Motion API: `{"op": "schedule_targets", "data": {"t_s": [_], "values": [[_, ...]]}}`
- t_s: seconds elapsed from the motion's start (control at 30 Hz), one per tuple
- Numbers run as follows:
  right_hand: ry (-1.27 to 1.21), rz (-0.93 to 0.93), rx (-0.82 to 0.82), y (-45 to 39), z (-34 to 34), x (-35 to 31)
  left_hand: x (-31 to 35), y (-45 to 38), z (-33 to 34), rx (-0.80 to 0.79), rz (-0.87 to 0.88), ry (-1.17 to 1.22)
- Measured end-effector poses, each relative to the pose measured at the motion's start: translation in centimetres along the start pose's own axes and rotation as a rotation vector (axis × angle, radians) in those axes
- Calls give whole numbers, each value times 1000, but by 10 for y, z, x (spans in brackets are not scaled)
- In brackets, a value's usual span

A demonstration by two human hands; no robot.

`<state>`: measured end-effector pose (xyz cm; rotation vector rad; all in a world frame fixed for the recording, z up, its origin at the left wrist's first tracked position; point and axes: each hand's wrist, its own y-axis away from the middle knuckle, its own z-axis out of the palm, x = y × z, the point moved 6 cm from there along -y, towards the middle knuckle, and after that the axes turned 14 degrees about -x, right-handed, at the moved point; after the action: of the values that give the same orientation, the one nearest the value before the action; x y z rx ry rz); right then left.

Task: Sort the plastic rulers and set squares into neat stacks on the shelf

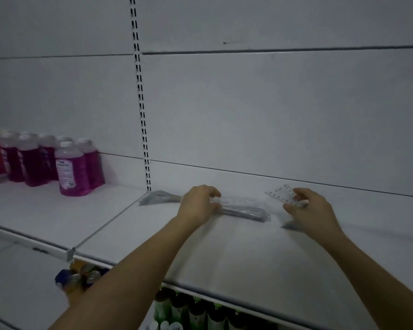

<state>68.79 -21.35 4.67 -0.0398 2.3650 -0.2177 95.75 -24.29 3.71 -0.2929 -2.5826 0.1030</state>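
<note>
The big white shelf (224, 253) is in front of me, with a white back wall (272, 103) behind it. A strip with dark slots (141, 103) runs down that wall.

Both my arms reach out long and straight over the shelf, side by side, well apart.

My left hand (198, 204) is palm down, with the fingers bent over. It rests on the near end of a pile of clear rulers (243, 209). My fingers and thumb curl round the pile and pinch it. The pile lies flat on the shelf and points off to the right. More grey clear pieces (157, 197) stick out on the left side of my hand, near the bottom of the slotted strip. I cannot tell what kind they are.

My right hand (312, 210) is palm down too, and tipped a little. My fingertips and thumb pinch a small clear set square (281, 195) with tiny numbers on it. It is lifted just off the shelf and points left, toward the pile.

Far to the left stand bottles of pink liquid (72, 170) with white caps. Under the shelf I can see green bottles (191, 310) and some cans (81, 277).
</note>
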Motion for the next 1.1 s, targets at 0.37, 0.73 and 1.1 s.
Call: {"op": "schedule_targets", "data": {"t_s": [0.37, 0.73, 1.1], "values": [[-10, 34, 32, -13, 30, -23, -11, -51, 24, -161, 81, -6], [-7, -97, -131, -42, 56, -74, -17, -16, -15, -70, 105, -47], [68, -263, -343, -50, 176, -169, -159, 55, -67, -70, -91, -152]]}}
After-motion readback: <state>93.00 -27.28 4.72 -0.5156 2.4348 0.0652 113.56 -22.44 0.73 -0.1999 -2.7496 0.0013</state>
